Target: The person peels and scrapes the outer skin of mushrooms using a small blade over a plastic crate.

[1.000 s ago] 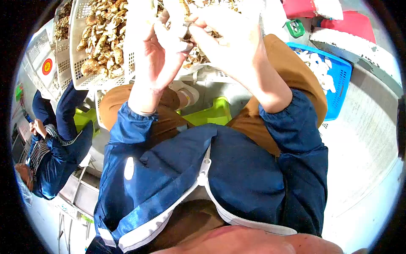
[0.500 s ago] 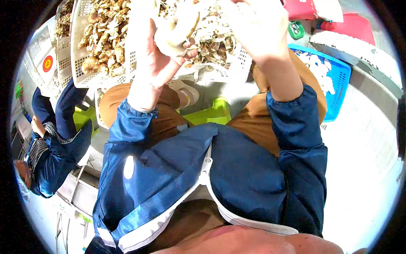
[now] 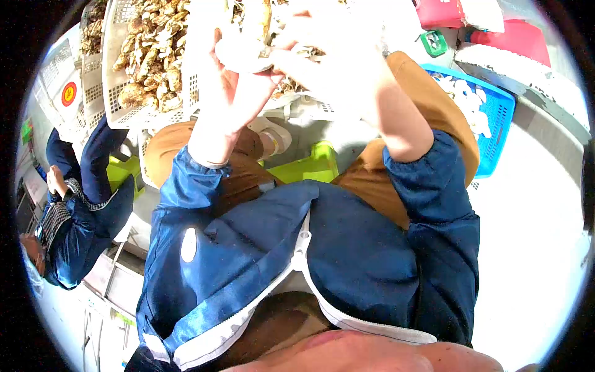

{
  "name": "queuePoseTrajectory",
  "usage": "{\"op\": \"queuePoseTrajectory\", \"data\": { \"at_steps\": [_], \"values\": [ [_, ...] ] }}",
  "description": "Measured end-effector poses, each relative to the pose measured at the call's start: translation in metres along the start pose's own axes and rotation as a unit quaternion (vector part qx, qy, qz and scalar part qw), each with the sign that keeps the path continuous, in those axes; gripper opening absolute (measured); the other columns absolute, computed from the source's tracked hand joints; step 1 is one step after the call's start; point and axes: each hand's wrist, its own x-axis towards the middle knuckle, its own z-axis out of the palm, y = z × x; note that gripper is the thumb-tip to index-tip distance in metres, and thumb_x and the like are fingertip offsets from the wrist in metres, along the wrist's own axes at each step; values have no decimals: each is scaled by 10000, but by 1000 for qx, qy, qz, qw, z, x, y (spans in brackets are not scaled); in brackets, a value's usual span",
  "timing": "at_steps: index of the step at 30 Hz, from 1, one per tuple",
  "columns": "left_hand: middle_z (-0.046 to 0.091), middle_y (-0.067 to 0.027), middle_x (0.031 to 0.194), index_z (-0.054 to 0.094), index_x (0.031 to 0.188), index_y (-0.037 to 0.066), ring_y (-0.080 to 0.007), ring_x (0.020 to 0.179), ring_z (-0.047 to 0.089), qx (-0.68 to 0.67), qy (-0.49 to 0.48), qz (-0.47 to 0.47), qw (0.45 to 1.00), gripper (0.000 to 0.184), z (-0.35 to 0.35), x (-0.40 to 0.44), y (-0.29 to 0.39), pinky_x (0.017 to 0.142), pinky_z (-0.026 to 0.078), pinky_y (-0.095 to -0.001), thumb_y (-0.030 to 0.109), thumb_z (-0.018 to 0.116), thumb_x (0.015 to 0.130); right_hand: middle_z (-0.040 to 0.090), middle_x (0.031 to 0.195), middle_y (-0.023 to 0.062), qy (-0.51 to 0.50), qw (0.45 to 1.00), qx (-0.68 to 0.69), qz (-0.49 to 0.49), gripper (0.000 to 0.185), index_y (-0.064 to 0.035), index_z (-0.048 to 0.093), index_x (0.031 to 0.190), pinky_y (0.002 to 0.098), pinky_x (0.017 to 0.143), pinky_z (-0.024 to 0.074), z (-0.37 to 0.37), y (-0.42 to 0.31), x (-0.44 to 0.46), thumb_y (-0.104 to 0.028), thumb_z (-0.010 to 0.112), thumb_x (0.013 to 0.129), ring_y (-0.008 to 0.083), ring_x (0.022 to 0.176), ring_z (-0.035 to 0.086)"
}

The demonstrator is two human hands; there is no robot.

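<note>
My left hand [image 3: 238, 93] is wrapped round a pale mushroom [image 3: 245, 53] at the top centre, its surface washed out by glare. Close against the mushroom's right side is my right hand [image 3: 328, 59], fingers bent; glare hides whatever it may hold. Under both hands, pale peelings [image 3: 288, 87] show in a white perforated basket [image 3: 322, 110]. To the left, brown unpeeled mushrooms [image 3: 152, 62] fill another white basket [image 3: 114, 93].
A blue basket [image 3: 505, 124] with white pieces stands at the right, near a small green container [image 3: 433, 43]. A green-yellow bin [image 3: 310, 164] sits between my knees. Another person [image 3: 74, 229] sits at the left.
My right hand moved away to the right, uncovering the peelings, then came back to the mushroom. My left hand kept its hold. The other person's hands shifted slightly.
</note>
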Motion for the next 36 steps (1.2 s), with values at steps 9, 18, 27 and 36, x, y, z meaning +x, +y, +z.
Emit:
{"op": "queuePoseTrajectory", "data": {
  "at_steps": [9,18,27,36],
  "values": [
    [625,-92,1359,527,1419,104,-254,1247,576,-6,-59,-22,998,623,-16,0,-2,1088,407,-458,558,485,996,658,872,113,110,981,-128,-98,121,-84,668,913,431,705,558,19,22,-6,-201,637,902,328,792,667],
    [611,-110,1141,538,1330,31,-259,955,537,0,-13,-34,999,608,-2,-5,-4,818,452,-385,535,476,996,693,959,161,136,983,-100,78,103,20,698,939,334,740,574,-6,12,0,-57,632,920,252,839,676],
    [567,-140,1046,524,1305,-36,-220,825,449,-128,-63,-97,985,633,-9,-5,4,633,386,-304,516,425,1011,670,847,159,292,942,-162,-16,45,30,647,888,344,749,520,-39,20,11,-11,649,871,272,800,666],
    [619,-171,1198,492,1378,-13,-238,942,574,-7,-48,-5,999,585,-11,-4,-2,706,478,-324,460,388,1050,677,1017,128,63,997,-11,-50,101,-16,666,933,351,822,540,-10,-7,1,-114,652,910,268,960,668]
  ]
}}
